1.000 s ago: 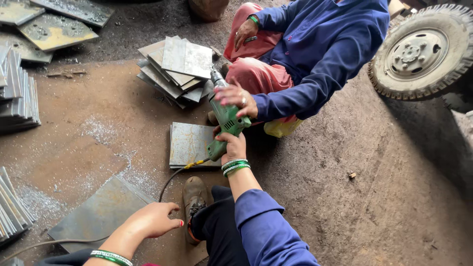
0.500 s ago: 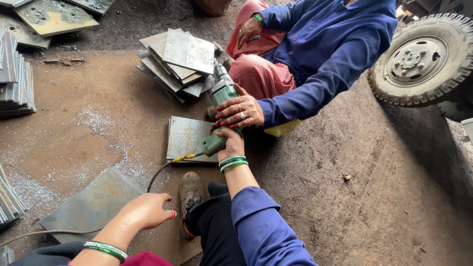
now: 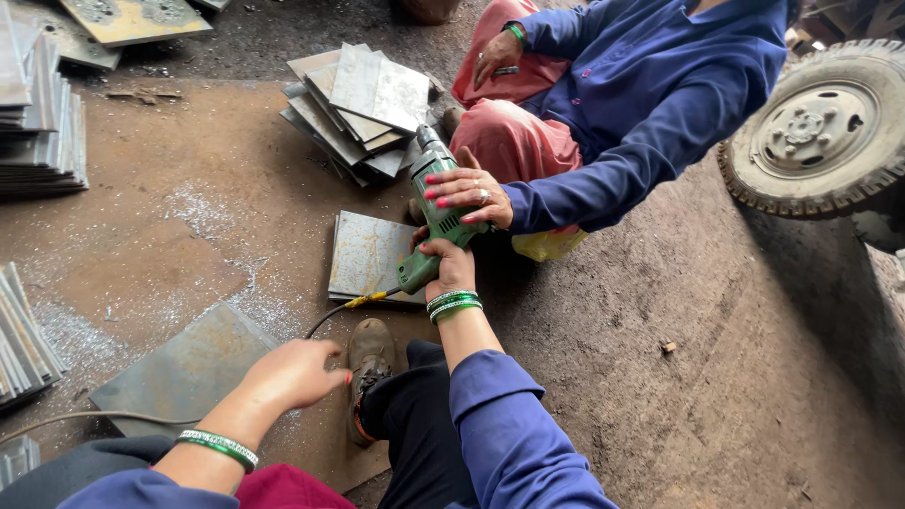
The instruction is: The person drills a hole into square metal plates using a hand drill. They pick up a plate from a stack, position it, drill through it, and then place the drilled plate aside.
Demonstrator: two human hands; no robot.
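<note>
Right hand point(image 3: 451, 269) grips the green drill point(image 3: 432, 221) by its handle above a plate point(image 3: 366, 254), while another person's hand point(image 3: 468, 195) rests on its body. Left hand point(image 3: 294, 372), loosely open, holds nothing. Firm grip and cable point(image 3: 335, 316) clear help here.

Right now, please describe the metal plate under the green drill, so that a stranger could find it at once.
Start from the untidy stack of metal plates at the top centre. Just below it, on the brown floor, one square plate lies flat by itself, under the green drill that the right hand grips. Unlike its neighbours, it is single, not stacked.
</note>
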